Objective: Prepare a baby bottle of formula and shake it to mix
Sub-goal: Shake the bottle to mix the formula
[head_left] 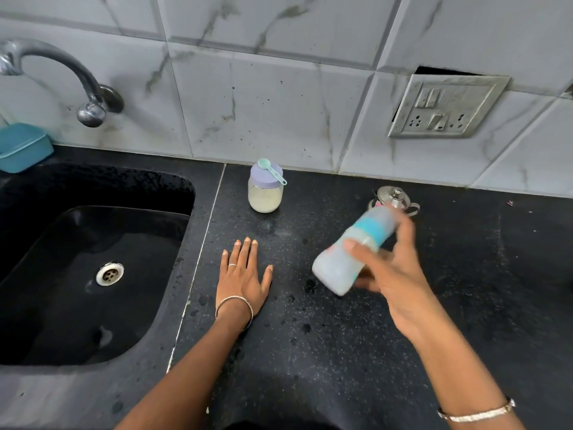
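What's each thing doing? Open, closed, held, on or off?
Baby bottle: tilted, blurred, gripped by right hand.
Left hand: flat on countertop.
Jar: closed, scoop lying on top.
Tap: no water running.
Steel pot: covered.

bottle (338,268) blurred, steel pot (393,193) partly hidden behind it, blue tub (21,147) cropped

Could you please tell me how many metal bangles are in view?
2. One thin silver metal bangle circles the wrist of the left hand, flat on the black counter; a second bangle circles the right wrist, near the bottom edge.
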{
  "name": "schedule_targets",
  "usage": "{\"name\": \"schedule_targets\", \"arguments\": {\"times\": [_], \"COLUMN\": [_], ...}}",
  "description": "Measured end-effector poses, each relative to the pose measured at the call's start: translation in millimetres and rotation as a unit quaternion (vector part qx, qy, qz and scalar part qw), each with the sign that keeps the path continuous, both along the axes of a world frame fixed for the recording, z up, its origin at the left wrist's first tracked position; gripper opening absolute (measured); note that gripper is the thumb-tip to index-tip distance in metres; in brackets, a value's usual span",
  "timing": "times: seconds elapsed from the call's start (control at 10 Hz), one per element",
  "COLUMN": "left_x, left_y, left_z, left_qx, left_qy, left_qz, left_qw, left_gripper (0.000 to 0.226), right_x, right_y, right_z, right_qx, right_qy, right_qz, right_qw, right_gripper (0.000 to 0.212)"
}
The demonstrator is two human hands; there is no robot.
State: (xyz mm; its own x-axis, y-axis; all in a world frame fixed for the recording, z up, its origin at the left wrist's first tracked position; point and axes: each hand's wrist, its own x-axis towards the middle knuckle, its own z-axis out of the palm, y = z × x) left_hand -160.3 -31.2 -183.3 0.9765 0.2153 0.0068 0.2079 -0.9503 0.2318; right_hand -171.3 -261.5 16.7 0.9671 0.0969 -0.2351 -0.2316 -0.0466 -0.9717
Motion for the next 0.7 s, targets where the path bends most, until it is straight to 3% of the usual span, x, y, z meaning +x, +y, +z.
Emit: {"name": "schedule_targets", "arguments": {"times": [0.1, 0.2, 0.4, 0.5, 0.6, 0.7], "left_x": [0.8, 0.3, 0.0, 0.8, 0.1, -0.2], "left_y": [0.2, -0.2, -0.3, 0.0, 0.0, 0.1], "left_z": [-0.4, 0.8, 2.2, 1.7, 1.0, 1.1], "left_qx": [-0.001, -0.003, -0.007, -0.007, -0.011, -0.016], "left_qy": [0.001, -0.001, 0.001, 0.000, -0.004, -0.010], "left_qz": [0.000, 0.000, -0.001, -0.002, 0.000, 0.001], "left_qw": [1.000, 1.000, 1.000, 1.000, 1.000, 1.000], "left_gripper": [0.082, 0.083, 0.084, 0.083, 0.083, 0.083], "right_x": [2.8, 9.6, 3.0, 6.7, 4.9, 3.1], "right_y": [-6.7, -11.0, -10.0, -5.7, -3.4, -7.3], "right_z": [7.5, 5.5, 6.1, 3.7, 1.2, 6.0], "right_qx": [-0.042, 0.053, -0.039, 0.076, 0.033, -0.048], "right_qy": [0.014, -0.008, 0.039, 0.025, 0.012, 0.033], "right_qz": [0.028, -0.094, 0.054, -0.075, -0.051, 0.037], "right_qw": [0.999, 0.994, 0.997, 0.994, 0.998, 0.998], "right_gripper": [0.077, 0.070, 0.083, 0.074, 0.078, 0.081]}}
